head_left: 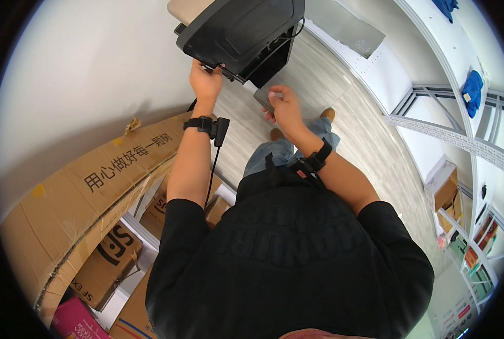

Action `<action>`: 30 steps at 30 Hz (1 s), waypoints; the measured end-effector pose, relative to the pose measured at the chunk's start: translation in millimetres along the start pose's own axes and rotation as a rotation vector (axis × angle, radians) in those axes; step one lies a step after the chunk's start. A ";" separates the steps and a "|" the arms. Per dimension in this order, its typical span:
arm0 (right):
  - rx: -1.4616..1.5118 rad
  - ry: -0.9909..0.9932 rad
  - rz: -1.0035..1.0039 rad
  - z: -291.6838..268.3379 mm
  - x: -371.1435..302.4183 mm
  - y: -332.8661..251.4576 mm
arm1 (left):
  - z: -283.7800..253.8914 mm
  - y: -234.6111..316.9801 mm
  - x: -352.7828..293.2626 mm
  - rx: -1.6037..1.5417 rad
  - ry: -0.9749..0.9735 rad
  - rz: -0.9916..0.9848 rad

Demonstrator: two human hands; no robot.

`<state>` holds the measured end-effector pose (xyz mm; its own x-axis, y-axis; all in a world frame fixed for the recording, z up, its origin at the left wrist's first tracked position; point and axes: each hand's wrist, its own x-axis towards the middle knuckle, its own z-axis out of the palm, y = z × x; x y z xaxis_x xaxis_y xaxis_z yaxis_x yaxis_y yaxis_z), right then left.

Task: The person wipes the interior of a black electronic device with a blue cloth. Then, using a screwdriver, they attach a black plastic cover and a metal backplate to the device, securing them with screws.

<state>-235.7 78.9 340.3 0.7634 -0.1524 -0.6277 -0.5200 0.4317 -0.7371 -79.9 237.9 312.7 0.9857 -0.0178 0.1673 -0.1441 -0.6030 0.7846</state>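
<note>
At the top centre is a large black plastic shell [243, 37], bulky and rounded, with a boxy, open-looking dark part beneath it and a thin black cable at its right side. My left hand [205, 82] is closed on the shell's lower edge, its fingertips partly hidden behind it. In my right hand [284, 107] is a grey-handled tool [263, 99] with a flat, pale end. That end points up and left, close to the shell's lower corner; whether it touches cannot be made out. Black straps circle both my wrists.
A long cardboard sheet [99, 175] curves along the left, with brown boxes [109, 263] and a pink box [78, 319] behind it. White metal shelving [450, 127] lines the right, holding blue cloth [472, 93] and an open carton [445, 189]. A beige padded piece [187, 10] adjoins the shell.
</note>
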 end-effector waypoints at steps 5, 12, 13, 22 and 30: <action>-0.066 0.064 0.014 5.2 -4.6 2.3 | -4.1 7.1 -0.4 0.057 -0.025 0.014; 0.057 0.042 0.001 1.0 -2.4 5.4 | -5.2 14.0 -0.5 0.079 -0.013 0.025; 0.075 0.040 0.017 0.0 -0.1 3.6 | -5.4 13.2 0.1 0.086 -0.009 0.031; -0.079 0.061 -0.021 -1.9 1.9 8.8 | -3.5 7.0 0.7 0.035 -0.031 -0.020; 0.088 -0.016 0.031 -2.4 3.5 -0.6 | -6.7 11.8 -0.2 0.094 -0.028 -0.016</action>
<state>-233.7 76.0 337.9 0.7540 -0.1240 -0.6450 -0.5078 0.5128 -0.6922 -82.3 236.1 325.9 0.9901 -0.0295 0.1373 -0.1210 -0.6752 0.7276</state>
